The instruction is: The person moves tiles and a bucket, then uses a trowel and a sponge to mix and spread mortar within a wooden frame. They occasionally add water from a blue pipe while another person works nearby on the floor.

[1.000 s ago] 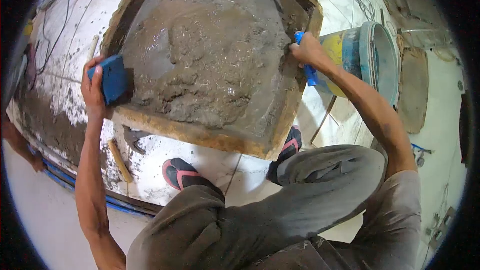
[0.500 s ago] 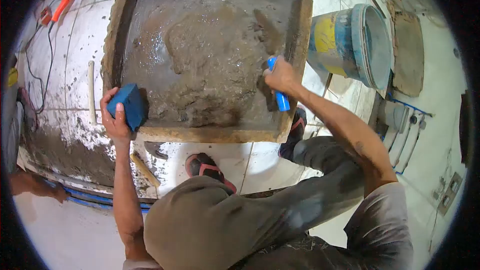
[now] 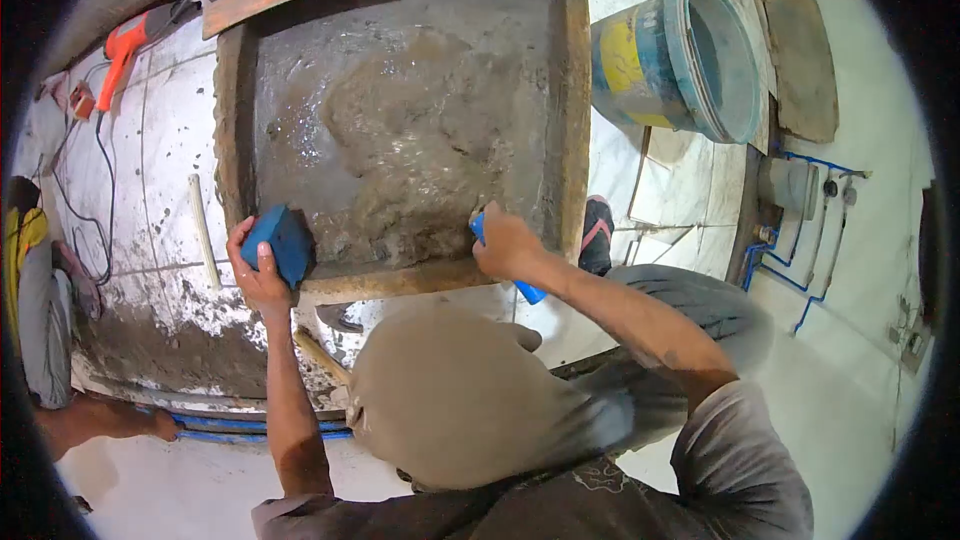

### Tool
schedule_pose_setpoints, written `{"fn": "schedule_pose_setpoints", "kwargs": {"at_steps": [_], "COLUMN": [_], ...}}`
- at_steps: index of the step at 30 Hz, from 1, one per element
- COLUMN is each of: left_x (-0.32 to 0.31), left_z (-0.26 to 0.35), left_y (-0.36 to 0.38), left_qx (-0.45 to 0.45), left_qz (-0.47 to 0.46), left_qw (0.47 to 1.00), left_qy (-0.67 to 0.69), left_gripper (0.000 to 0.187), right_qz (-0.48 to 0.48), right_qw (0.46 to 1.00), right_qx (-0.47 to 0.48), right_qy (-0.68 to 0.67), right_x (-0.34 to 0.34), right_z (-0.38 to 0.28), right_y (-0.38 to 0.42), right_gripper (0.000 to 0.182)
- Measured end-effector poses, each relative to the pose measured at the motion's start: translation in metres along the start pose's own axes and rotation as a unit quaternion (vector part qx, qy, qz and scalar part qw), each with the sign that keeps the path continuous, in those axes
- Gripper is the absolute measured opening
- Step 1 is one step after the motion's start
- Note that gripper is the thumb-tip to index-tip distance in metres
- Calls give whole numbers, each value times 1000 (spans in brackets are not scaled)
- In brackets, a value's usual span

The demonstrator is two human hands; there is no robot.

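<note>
Step in hand: wet mortar (image 3: 400, 130) is being worked inside a shallow wooden mixing tray (image 3: 575, 110); by the look of it, material is being drawn toward the tray's near edge, at 6 o'clock.
Right hand: the right hand (image 3: 505, 245) is closed round the blue handle of a trowel (image 3: 528, 291); the blade is hidden in the mortar, near the tray's 5 o'clock corner.
Left hand: the left hand (image 3: 258, 275) is wrapped round a blue float block (image 3: 280, 240), which is pressed against the mortar at the tray's 7 o'clock corner.
Grip, both: each grip is full and holding its tool; neither is slack.
Next move, as judged: a steady pull of the trowel toward the block seems called for, with the block kept upright so that a load can be gathered between the two.
Tray contents: a wet, glistening grey heap is spread across most of the tray, thickest at the centre.
Bucket: a blue and yellow bucket (image 3: 655, 55) is lying tilted on the tiled floor (image 3: 660, 190) at 2 o'clock of the tray; its inside appears grey-coated, and whether anything is left in it cannot be told.
Around: an orange power tool (image 3: 120, 45) with its cable is lying at 10 o'clock, and a pale stick (image 3: 203, 230) just beside the tray's left wall.
</note>
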State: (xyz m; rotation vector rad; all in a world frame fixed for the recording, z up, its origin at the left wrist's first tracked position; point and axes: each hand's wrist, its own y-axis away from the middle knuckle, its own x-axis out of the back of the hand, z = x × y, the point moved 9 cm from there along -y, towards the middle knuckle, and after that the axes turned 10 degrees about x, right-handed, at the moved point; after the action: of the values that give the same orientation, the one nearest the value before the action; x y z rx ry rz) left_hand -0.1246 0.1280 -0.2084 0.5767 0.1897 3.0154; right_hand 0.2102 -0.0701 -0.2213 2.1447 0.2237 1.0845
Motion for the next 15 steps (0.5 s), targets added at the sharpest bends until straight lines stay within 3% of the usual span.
{"fn": "schedule_pose_setpoints", "kwargs": {"at_steps": [2,5,7,9,11,14,15], "left_x": [0,4,4,3,5,5,5], "left_z": [-4,-2,-7,-6,-2,-8,-3], "left_y": [0,0,0,1,-1,-2,-1], "left_qx": [-4,0,13,12,-5,-2,-2], "left_qz": [2,23,17,14,25,21,19], "left_qw": [1000,1000,999,999,1000,999,1000], "left_qy": [1,8,35,37,14,24,17], "left_gripper": [46,48,48,48,48,48,48], "right_qz": [-43,1,59,194,265,190,189], "right_qw": [999,996,995,978,962,955,948], "right_qx": [-9,18,-9,-10,-42,-167,-169], "right_qy": [2,85,85,73,51,-152,-193], "right_x": [14,50,87,119,142,146,142], "right_z": [-16,-20,-12,15,45,88,87], "right_y": [5,12,-4,-35,-71,-114,-116], "right_gripper": [33,32,32,35,39,37,35]}}
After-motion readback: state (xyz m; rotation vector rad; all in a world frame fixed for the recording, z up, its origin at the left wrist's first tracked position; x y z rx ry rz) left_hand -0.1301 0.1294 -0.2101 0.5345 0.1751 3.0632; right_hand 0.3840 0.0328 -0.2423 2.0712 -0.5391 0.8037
